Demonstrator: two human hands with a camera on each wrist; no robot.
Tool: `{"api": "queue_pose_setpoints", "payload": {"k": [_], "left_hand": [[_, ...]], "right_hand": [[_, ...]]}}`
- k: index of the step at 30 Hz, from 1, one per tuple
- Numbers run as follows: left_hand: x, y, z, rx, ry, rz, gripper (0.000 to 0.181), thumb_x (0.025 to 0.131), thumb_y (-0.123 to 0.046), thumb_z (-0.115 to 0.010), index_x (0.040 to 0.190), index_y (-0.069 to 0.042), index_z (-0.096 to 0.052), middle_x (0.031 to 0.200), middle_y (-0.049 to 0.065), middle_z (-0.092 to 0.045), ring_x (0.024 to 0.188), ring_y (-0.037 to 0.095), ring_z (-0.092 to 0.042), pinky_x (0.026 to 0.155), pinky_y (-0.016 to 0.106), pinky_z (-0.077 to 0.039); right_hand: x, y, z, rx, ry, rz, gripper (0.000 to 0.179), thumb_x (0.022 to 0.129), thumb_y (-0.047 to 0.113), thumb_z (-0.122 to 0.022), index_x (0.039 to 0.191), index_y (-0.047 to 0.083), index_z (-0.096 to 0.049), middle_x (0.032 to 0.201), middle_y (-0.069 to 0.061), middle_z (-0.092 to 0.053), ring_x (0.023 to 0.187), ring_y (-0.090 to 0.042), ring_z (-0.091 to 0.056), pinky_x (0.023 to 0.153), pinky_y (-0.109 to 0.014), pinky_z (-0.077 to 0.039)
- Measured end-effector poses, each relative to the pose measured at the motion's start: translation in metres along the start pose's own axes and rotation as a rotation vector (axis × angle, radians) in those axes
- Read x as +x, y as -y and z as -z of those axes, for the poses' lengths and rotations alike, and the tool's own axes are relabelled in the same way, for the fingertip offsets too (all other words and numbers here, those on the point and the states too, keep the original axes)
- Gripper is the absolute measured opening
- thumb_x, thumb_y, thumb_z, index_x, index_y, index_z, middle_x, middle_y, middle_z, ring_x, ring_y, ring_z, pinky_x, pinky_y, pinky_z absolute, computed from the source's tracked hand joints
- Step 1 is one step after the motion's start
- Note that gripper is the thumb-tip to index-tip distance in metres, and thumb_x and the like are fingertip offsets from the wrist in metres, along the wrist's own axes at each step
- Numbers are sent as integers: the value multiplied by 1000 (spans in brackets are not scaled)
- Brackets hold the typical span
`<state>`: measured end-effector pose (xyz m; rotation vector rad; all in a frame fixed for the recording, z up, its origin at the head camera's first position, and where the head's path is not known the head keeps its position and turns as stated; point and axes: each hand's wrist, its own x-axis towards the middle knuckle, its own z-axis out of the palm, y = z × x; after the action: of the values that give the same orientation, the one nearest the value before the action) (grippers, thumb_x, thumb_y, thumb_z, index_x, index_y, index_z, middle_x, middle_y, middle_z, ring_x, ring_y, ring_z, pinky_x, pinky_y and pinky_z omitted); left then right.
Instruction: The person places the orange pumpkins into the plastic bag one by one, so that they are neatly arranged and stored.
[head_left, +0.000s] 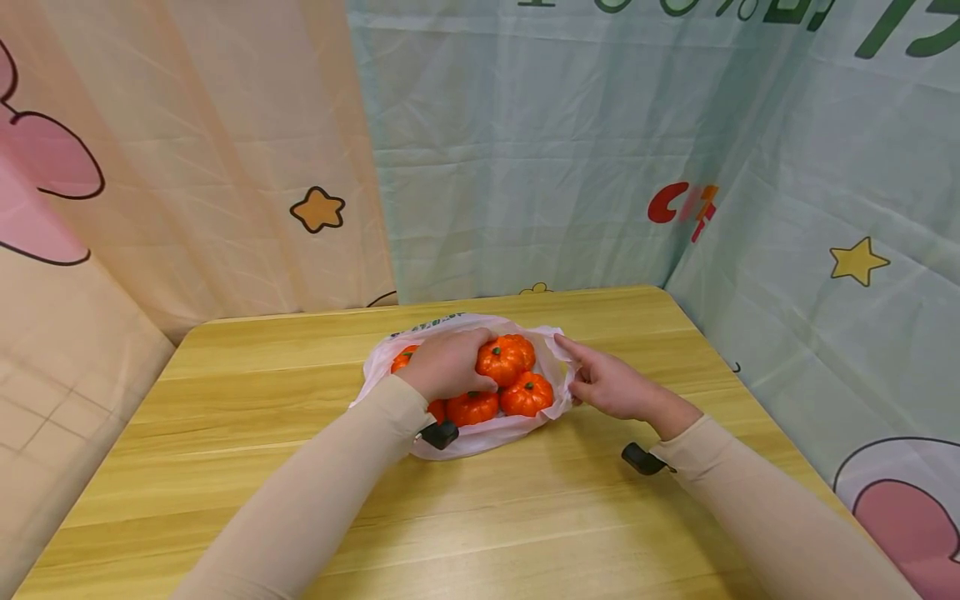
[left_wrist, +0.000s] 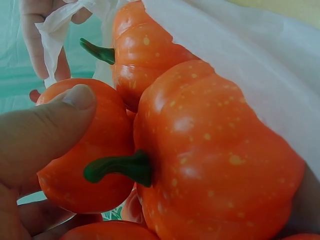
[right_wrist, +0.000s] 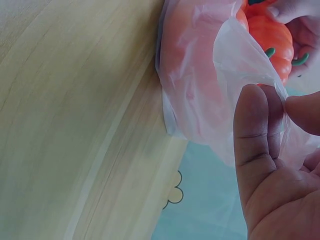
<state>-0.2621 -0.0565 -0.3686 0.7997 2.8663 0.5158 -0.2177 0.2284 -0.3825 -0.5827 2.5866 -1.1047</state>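
A thin white plastic bag [head_left: 480,437] lies with its mouth spread on the table, holding several shiny orange toy pumpkins [head_left: 527,395] with green stems. My left hand [head_left: 447,364] reaches in over the bag. Its thumb and fingers grip one pumpkin [left_wrist: 107,170], which sits against a larger-looking pumpkin [left_wrist: 215,155] in the left wrist view. At the bag's right side, my right hand [head_left: 618,387] pinches the rim between thumb and fingers; the right wrist view shows the thin plastic [right_wrist: 250,65] there. Some pumpkins are partly hidden by my left hand and the bag.
The wood-grain table [head_left: 247,400] carries the bag near its far edge. Printed cloth curtains [head_left: 510,167] hang behind and along the sides. A black wrist camera [head_left: 440,434] sits under the left sleeve, another black camera [head_left: 642,458] by the right one.
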Motion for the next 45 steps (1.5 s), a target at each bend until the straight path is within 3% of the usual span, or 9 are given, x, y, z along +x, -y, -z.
{"api": "queue_pose_setpoints", "payload": {"k": [8, 16, 25, 33, 40, 45], "left_hand": [[4, 1, 1, -14, 14, 3, 66, 86, -37, -87, 144, -26, -57, 131, -6, -67, 114, 20, -60, 104, 43, -53], [3, 2, 9, -7, 35, 14, 91, 87, -39, -86, 163, -23, -40, 156, 1, -56, 136, 25, -56, 119, 46, -45], [-6, 11, 23, 21, -24, -53, 82, 92, -45, -80, 161, -23, -43, 159, 0, -54, 143, 27, -54, 121, 47, -44], [-28, 38, 48, 32, -115, -47, 74, 97, -42, -74, 161, -21, -44, 160, 4, -53, 141, 31, -57, 118, 51, -47], [-49, 69, 65, 53, -131, 10, 73, 98, -40, -73, 161, -15, -43, 161, 11, -51, 145, 36, -52, 119, 56, -44], [-67, 94, 70, 116, -142, 37, 74, 99, -39, -73, 161, -11, -43, 161, 16, -50, 146, 41, -50, 120, 60, -42]], "right_hand": [[1, 1, 2, 1, -3, 15, 79, 102, 0, -58, 169, 5, -15, 83, -12, -64, 68, -20, -50, 59, -24, -48], [5, 1, 3, 21, -1, 22, 80, 101, -1, -58, 168, 3, -15, 84, -13, -63, 69, -20, -51, 62, -24, -52], [8, -1, 4, 24, -9, 39, 79, 101, -3, -57, 168, 2, -15, 82, -13, -61, 67, -19, -51, 63, -24, -53], [8, 0, 8, -9, -36, 68, 77, 100, -3, -58, 167, 1, -19, 82, -15, -61, 66, -18, -49, 61, -24, -50], [5, 2, 14, -18, -40, 68, 77, 101, -2, -59, 167, 3, -20, 84, -11, -61, 67, -19, -49, 61, -25, -51], [2, 2, 18, -30, -40, 67, 75, 101, -1, -59, 167, 3, -22, 84, -12, -63, 68, -18, -51, 61, -25, -51]]}}
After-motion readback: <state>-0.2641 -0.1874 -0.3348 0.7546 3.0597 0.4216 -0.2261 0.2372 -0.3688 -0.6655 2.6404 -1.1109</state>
